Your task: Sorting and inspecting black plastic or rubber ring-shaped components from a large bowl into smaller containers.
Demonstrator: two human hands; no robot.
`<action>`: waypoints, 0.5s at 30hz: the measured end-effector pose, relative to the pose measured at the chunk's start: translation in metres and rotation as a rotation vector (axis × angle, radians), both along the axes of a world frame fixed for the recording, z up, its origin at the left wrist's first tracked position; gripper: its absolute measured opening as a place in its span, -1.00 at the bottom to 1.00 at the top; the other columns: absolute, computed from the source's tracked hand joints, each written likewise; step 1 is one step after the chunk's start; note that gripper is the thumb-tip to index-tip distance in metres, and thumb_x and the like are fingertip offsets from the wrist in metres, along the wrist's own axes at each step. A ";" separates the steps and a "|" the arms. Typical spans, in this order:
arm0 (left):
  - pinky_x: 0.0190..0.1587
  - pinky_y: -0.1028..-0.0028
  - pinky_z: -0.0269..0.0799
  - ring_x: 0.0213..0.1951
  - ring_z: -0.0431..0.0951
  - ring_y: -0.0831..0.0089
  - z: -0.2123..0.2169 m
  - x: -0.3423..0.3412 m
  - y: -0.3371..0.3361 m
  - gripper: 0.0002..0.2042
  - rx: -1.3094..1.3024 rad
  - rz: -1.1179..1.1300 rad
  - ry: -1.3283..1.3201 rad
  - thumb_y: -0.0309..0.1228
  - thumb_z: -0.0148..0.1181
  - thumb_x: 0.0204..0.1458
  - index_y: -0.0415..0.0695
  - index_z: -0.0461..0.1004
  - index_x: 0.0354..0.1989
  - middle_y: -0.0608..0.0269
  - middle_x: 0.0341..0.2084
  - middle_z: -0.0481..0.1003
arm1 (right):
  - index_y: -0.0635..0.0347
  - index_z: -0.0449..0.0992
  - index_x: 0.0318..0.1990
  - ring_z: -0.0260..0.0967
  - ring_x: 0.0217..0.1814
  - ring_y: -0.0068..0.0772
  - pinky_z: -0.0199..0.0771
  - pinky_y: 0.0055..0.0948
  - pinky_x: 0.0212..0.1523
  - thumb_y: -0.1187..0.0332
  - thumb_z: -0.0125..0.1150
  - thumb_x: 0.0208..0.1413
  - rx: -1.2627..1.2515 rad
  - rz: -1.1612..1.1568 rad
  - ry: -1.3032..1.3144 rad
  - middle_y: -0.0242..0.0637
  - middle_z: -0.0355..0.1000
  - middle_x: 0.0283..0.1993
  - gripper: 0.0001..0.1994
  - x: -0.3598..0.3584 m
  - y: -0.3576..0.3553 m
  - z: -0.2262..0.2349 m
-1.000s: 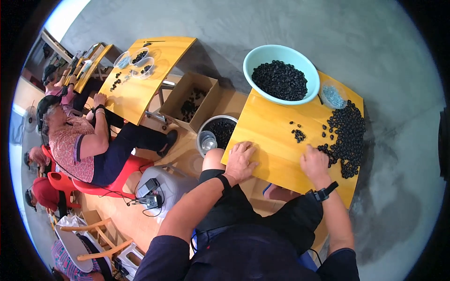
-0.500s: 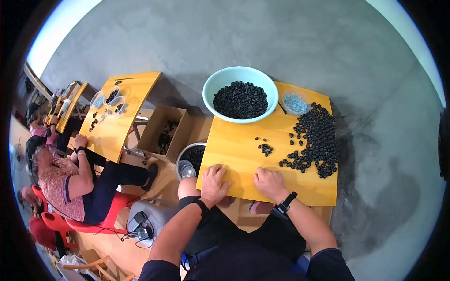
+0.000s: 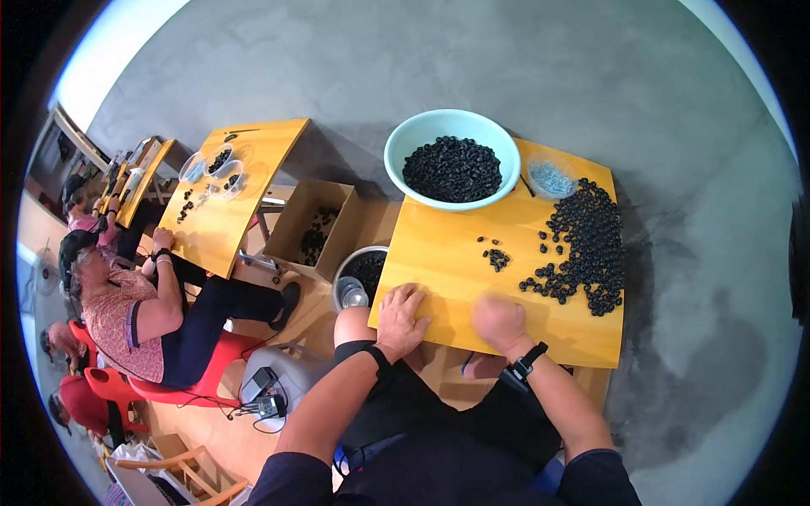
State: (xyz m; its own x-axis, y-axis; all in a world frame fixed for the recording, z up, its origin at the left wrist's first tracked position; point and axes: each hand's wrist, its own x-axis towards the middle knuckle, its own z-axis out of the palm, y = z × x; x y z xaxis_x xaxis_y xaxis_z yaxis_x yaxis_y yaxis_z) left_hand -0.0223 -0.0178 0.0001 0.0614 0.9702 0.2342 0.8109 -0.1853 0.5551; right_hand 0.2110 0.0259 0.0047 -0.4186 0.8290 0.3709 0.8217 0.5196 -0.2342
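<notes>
My left hand (image 3: 401,320) lies with its fingers spread on the near left corner of the yellow table (image 3: 447,270), holding nothing. At the table's near edge, my right hand (image 3: 499,322) is rounded and blurred, so its fingers cannot be made out. Beyond it lies a small cluster of little black pieces (image 3: 498,260). A wide spread of round black parts (image 3: 589,240) covers the right side. At the back, a pale turquoise basin (image 3: 396,169) holds a heap of black parts (image 3: 453,169). Beside it stands a clear tub (image 3: 553,179) of small silvery-blue pieces.
A thin black stick (image 3: 527,185) lies between basin and tub. Left of the table are a metal bowl (image 3: 341,278) and an open cardboard box (image 3: 291,221) with black parts. A seated person (image 3: 126,316) is at another yellow table (image 3: 221,215). A grey wall rises behind.
The whole view has shifted, moving the tables rightward and slightly up in the picture. My right hand has become blurred with motion; my left hand stays on the table corner.
</notes>
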 end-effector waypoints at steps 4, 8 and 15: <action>0.17 0.14 0.18 0.17 0.25 0.04 0.002 0.000 -0.001 -0.48 -0.015 0.010 0.021 -0.33 0.33 -0.21 -0.11 0.42 0.02 0.06 0.09 0.32 | 0.09 0.38 -0.50 0.40 -0.59 -0.15 0.38 -0.21 -0.55 0.32 0.18 -0.02 -0.001 -0.004 -0.011 -0.25 0.39 -0.58 -0.87 -0.001 -0.001 0.000; 0.16 0.14 0.19 0.17 0.25 0.05 -0.001 0.000 -0.002 -0.48 -0.005 0.004 0.022 -0.34 0.33 -0.22 -0.11 0.42 0.02 0.07 0.08 0.32 | 0.10 0.36 -0.50 0.40 -0.60 -0.17 0.39 -0.23 -0.57 0.31 0.17 -0.02 0.015 0.021 0.016 -0.25 0.38 -0.59 -0.86 0.000 -0.001 -0.005; 0.16 0.13 0.18 0.16 0.24 0.05 -0.002 -0.001 -0.001 -0.48 -0.009 0.001 0.017 -0.34 0.32 -0.21 -0.11 0.41 0.02 0.09 0.09 0.31 | 0.12 0.35 -0.51 0.40 -0.56 -0.19 0.40 -0.26 -0.54 0.34 0.15 0.01 -0.014 0.071 0.059 -0.25 0.37 -0.60 -0.85 0.004 -0.002 0.003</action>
State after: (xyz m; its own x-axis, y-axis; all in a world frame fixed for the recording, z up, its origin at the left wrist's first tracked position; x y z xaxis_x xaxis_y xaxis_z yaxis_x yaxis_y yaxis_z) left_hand -0.0230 -0.0193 -0.0022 0.0638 0.9725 0.2241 0.8204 -0.1790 0.5431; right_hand 0.2148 0.0244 0.0076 -0.4542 0.8031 0.3857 0.7673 0.5726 -0.2887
